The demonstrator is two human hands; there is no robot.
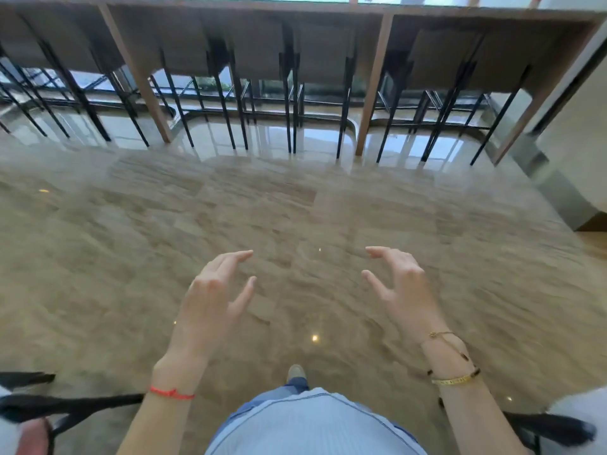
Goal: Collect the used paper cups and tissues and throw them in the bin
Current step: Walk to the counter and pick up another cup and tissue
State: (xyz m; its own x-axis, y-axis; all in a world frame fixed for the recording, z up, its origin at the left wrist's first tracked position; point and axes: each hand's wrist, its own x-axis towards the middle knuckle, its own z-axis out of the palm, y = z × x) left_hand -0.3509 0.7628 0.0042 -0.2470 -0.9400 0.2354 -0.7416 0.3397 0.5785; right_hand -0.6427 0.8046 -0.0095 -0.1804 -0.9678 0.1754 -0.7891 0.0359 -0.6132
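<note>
No paper cups, tissues or bin are in view; where they lie cannot be told from here. The left hand [213,300] and right hand [402,290] are held out in front of the body over the glossy floor [131,241], palms facing inward, fingers [236,257] spread and loosely bent, holding nothing (a red thread circles the left wrist, gold bracelets the right). One shoe [296,372] shows below, mid-stride by the look of it. Ahead stands a long wooden counter [374,80] with dark stools [226,67] tucked under it; its tabletop is seen only as a bright strip at the upper edge. Dark chair legs [65,408] flank the person at lower left and lower right.

Judged risks: the polished floor may be slippery underfoot; the chair legs close on either side could catch a foot; and small tissues may go unnoticed on a tabletop this poorly seen.
</note>
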